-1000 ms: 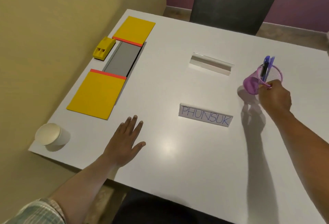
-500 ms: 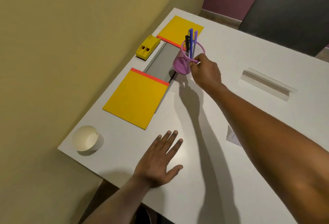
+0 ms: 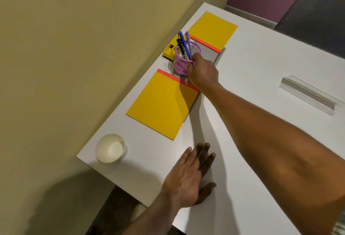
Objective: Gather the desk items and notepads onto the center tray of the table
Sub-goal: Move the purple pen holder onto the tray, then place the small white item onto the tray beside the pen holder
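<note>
My right hand [image 3: 202,72] grips the rim of a pink mesh pen cup [image 3: 183,63] holding several pens [image 3: 183,45]. The cup stands upright at the left end of the grey tray [image 3: 211,54], between two yellow notepads with red top strips, one near [image 3: 162,106] and one far [image 3: 212,30], each overlapping an end of the tray. A yellow block with two slots [image 3: 170,50] lies just left of the cup, partly hidden behind it. My left hand [image 3: 188,177] rests flat on the white table [image 3: 252,70], fingers spread, holding nothing.
A white paper cup [image 3: 110,149] stands at the table's near left corner. A clear acrylic sign holder [image 3: 308,94] lies at the right. The yellow wall runs along the table's left edge. A dark chair back shows at the top right.
My right hand has carried the pen cup from the right side of the table across to the tray and lowered it there. My left hand has stayed flat on the table.
</note>
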`<act>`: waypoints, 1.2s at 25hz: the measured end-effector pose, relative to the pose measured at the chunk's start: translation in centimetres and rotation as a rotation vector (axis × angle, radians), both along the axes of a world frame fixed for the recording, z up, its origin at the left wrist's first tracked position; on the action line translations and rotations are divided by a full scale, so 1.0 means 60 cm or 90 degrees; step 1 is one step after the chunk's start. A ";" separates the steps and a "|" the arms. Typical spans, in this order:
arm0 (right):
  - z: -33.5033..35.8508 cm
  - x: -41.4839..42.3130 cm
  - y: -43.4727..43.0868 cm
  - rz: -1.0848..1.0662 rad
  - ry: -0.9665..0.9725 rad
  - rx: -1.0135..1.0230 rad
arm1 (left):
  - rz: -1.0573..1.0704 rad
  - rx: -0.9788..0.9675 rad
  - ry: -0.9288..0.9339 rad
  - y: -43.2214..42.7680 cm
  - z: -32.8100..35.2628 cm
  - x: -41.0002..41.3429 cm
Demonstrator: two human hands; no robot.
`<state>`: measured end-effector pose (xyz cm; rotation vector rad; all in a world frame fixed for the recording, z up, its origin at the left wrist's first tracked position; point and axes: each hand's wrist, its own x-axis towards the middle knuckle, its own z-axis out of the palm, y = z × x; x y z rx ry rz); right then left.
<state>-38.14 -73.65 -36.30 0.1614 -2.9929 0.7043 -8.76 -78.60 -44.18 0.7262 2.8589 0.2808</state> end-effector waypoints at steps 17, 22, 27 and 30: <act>0.023 0.327 0.146 -0.014 -0.080 -0.113 | 0.023 0.068 0.039 -0.002 0.002 0.009; 0.002 0.464 0.261 -0.060 -0.163 -0.129 | 0.047 -0.074 -0.012 0.033 0.030 0.014; -0.006 0.570 0.405 -0.111 -0.191 -0.136 | 0.026 -0.205 -0.043 0.107 0.076 0.010; -0.003 0.613 0.481 -0.161 -0.192 -0.142 | -0.093 -0.218 0.004 0.150 0.102 0.013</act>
